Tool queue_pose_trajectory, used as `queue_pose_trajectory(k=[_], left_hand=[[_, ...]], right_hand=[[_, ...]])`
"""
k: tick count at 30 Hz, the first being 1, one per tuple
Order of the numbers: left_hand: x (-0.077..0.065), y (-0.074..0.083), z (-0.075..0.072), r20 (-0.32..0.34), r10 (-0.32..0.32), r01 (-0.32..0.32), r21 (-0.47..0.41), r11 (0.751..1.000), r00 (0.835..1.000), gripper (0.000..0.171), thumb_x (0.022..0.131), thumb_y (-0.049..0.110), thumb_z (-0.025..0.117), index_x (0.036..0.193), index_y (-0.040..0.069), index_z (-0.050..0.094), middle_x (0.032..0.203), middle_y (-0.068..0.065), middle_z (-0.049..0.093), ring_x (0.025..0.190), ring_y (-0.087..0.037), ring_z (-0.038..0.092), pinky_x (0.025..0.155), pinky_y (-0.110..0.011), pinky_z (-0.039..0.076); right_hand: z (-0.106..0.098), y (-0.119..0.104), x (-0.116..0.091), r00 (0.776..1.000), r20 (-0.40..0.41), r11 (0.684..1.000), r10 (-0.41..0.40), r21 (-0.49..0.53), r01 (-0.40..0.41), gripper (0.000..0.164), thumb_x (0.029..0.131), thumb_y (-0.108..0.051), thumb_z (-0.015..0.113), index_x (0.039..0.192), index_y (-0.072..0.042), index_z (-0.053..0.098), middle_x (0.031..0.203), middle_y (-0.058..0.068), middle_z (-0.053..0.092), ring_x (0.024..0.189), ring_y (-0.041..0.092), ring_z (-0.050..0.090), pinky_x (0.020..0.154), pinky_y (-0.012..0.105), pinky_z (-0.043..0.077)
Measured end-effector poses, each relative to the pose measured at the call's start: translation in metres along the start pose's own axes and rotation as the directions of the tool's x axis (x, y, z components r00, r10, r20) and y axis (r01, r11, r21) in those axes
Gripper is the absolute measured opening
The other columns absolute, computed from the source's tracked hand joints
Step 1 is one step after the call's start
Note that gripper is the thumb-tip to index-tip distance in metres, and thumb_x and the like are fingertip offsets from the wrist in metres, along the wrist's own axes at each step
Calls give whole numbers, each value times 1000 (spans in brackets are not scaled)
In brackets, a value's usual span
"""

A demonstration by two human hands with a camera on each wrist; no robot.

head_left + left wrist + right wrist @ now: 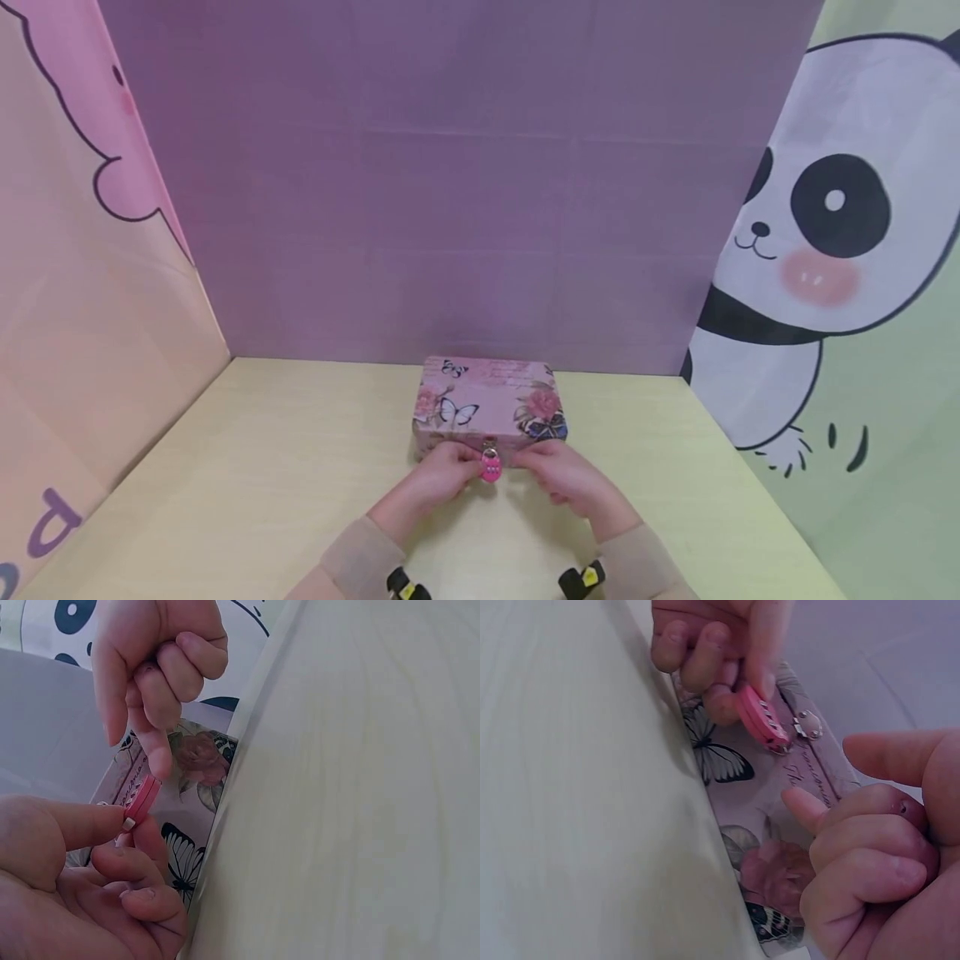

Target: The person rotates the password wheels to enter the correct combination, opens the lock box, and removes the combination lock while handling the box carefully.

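Note:
A pink combination padlock (491,467) with white number wheels hangs at the front of a pink box (487,396) patterned with flowers and butterflies. My left hand (447,471) pinches the padlock (141,799) between thumb and index finger. To the right of it is my right hand (570,475). Its thumb and index finger stand apart with nothing between them, and the other fingers are curled in, as the right wrist view shows. That index fingertip (801,804) is close to the box front, just off the lock. A metal latch (808,724) sits by the lid seam; the lid is down.
The box stands on a pale wooden table (315,433), near its back edge. A purple panel (465,183) rises behind. Printed side panels flank the table, with a panda (840,192) on the right one. Each wrist wears a beige cuff and a black-and-yellow device.

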State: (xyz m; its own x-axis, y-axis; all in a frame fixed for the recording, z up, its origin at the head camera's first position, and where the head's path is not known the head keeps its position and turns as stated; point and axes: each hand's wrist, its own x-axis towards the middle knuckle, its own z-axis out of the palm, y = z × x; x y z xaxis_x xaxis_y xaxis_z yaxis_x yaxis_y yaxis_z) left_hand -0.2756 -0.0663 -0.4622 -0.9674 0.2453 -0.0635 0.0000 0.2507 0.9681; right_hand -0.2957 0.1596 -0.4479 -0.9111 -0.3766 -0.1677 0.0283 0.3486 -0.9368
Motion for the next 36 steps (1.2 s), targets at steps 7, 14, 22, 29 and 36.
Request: queue_pose_trajectory(k=[7,14,22,29,36], left_hand=[[-1,0,0,-4,-3,3,-1,1000,1000,13,97,8,63,101,-3,68,84,-11,63,56,-8,41,51,-22,38],[-2,0,0,-1,-6,6,-2,1000,1000,14,98,10,63,101,-2,69,78,-7,60,56,-8,41,51,-22,37],[-2,0,1,-7,-9,9,-10,1000,1000,15,98,11,63,102,-2,68,79,-7,60,56,-9,41,51,-22,37],[-1,0,1,-5,-13,13,-22,1000,1000,15,99,11,62,101,-2,68,79,-6,60,55,-8,41,50,-21,36],[-1,1,2,-12,-14,14,-15,1000,1000,12,98,9,63,98,-2,68,79,-7,60,55,-8,41,50,-21,36]], right_hand=[[-8,-4,-4,1000,27,1000,-11,4,11,38,99,-29,64,114,5,68,59,-8,35,49,7,27,43,20,24],[-5,-4,-5,999,33,1000,-12,19,12,38,99,-29,63,116,6,67,59,-8,35,48,7,26,42,20,23],[3,0,-1,999,22,1000,-28,3,28,40,97,-31,67,119,3,67,58,-8,35,47,7,27,42,20,24],[14,2,2,999,20,999,-43,-28,44,38,98,-27,65,122,3,68,59,-8,39,45,6,29,41,19,27],[23,4,6,999,35,999,-39,19,39,26,96,-23,67,108,-1,72,58,-9,39,44,5,29,40,19,26]])
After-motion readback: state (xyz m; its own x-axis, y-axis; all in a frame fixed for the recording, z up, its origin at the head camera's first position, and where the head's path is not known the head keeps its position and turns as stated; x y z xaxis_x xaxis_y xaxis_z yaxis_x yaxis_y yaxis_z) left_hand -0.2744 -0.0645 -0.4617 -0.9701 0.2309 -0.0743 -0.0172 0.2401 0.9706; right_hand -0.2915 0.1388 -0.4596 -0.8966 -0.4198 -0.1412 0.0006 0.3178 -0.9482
